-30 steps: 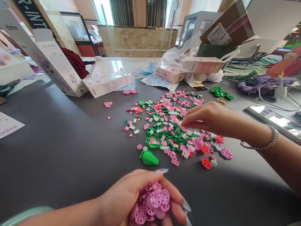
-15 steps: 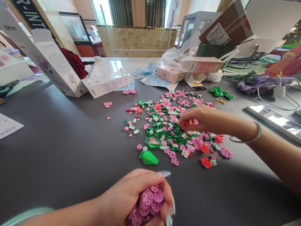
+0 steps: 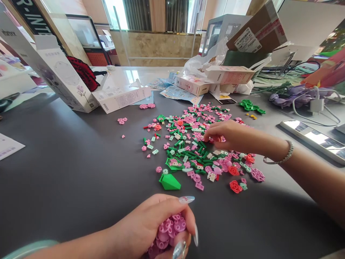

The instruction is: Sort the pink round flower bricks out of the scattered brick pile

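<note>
My left hand [image 3: 159, 223] is cupped at the bottom of the view, fingers wrapped round a heap of pink round building-brick pieces [image 3: 169, 230]. My right hand [image 3: 221, 135] reaches over the pile of small loose building bricks [image 3: 194, 144], its fingers curled down into the pieces. Whether a piece sits between its fingertips is hidden. The pile mixes pink, dark green, pale green, white and red parts. At its near edge lie a bright green pointed piece [image 3: 169, 182], a red rose piece [image 3: 235, 186] and a pink lattice-like piece [image 3: 257, 175].
A tall white box [image 3: 54, 68] leans at the left beside a white carton [image 3: 122, 99]. Blue printed sheets [image 3: 181, 94] and opened boxes [image 3: 229, 75] sit at the back. Green leaf pieces [image 3: 250, 106] lie right of the pile, near purple flowers [image 3: 285, 99] and a white charger [image 3: 316, 105].
My left fingers have curled in a little more around the pink pieces. My right hand stays over the pile with its fingers slightly shifted. The view has moved slightly.
</note>
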The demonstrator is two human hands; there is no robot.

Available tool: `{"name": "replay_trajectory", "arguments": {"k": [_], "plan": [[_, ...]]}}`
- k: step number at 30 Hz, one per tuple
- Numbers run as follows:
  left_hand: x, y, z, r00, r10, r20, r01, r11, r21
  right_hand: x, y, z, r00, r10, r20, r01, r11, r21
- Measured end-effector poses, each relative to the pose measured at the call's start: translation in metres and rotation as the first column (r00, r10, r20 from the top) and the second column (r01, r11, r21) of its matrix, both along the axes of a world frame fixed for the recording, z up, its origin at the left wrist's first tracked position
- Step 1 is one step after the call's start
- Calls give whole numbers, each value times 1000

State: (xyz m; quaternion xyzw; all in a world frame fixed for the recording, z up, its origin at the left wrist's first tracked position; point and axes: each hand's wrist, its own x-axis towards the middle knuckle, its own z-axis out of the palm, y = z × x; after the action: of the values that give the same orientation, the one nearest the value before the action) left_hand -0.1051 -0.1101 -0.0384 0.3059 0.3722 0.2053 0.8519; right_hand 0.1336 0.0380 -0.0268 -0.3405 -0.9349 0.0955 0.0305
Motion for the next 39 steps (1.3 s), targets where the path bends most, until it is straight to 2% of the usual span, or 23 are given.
{"name": "replay_trajectory", "arguments": {"k": [7,14,18,25,32,36,39], "plan": [[-1,0,0,1000,-15,-6,15,1000,-9,4,5,-4,1000,2,14,-4,992,128],[2,1,-2,998,1,-57,1,999,39,12,9,5,1000,8,-22,-7,999,43],[2,1,-2,996,-25,-91,29,999,42,16,13,5,997,-3,-83,11,995,103],[-2,-3,-8,995,-29,-91,25,999,-45,11,11,-3,995,87,-42,-80,988,133],[-9,-6,-18,997,-39,-71,29,990,-140,12,11,-6,999,-23,42,15,982,187],[-7,-5,-15,997,-42,-66,31,987,-158,13,14,-10,999,-31,42,22,983,181],[-2,-3,-9,995,-35,-90,26,995,-94,13,15,-13,998,5,56,-15,985,169]]}}
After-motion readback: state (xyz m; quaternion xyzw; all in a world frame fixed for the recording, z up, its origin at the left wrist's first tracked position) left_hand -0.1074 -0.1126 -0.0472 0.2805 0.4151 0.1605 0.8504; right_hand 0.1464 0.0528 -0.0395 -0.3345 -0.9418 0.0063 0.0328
